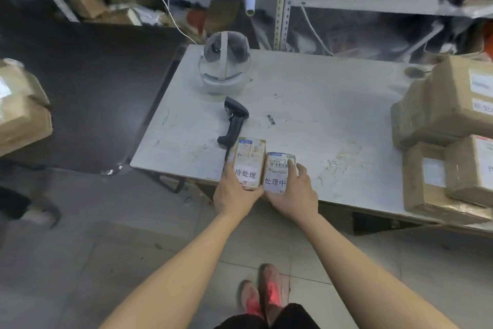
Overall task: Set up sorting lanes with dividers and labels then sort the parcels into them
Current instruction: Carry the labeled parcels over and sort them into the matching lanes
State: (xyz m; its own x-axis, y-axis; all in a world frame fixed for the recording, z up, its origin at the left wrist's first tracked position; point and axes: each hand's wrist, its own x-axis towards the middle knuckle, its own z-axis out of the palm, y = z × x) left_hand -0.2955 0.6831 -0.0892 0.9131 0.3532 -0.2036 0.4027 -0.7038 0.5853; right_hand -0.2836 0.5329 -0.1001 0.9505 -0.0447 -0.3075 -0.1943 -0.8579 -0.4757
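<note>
Two small labelled boxes stand side by side at the near edge of the white table (320, 104). My left hand (233, 195) grips the left box (249, 160), whose white label carries black characters. My right hand (294, 192) grips the right box (277, 171), which bears a barcode sticker and another printed label. The two boxes touch each other. A small printed label strip (271, 120) lies flat on the table behind them.
A black barcode scanner (234, 122) lies just behind the left box, and a grey headset (225, 67) sits further back. Brown parcels (448, 128) are stacked at the table's right end. More boxes (21, 109) sit at far left. Cluttered shelves line the back.
</note>
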